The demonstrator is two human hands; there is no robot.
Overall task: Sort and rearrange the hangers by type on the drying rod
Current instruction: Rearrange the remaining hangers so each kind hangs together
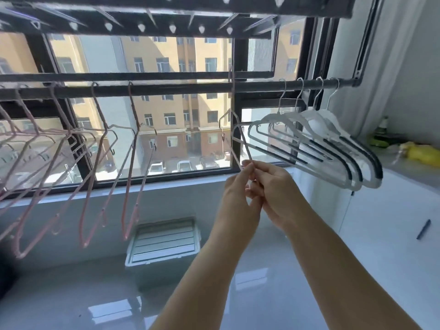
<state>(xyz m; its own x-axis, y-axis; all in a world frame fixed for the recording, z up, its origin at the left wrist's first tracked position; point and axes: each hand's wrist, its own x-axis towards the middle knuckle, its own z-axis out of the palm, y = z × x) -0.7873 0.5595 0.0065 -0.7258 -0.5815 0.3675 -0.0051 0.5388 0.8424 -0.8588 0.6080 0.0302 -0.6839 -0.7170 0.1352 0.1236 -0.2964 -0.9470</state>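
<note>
A dark drying rod [181, 88] runs across the window. Several pink wire hangers [129, 163] hang along its left and middle stretch. Several white plastic hangers with dark grip strips [316, 141] hang bunched at the rod's right end. One more pink wire hanger [234, 129] hangs from the rod near the middle, between the two groups. My left hand [238, 194] and my right hand [273, 186] both pinch the lower end of this hanger, close together below the white bunch.
A grey lidded storage box [164, 244] stands on the floor under the window. A white counter [392, 210] at the right carries a dark pen [423, 229], a yellow cloth [421, 153] and a green bottle [381, 132]. A clip rack [142, 25] hangs overhead.
</note>
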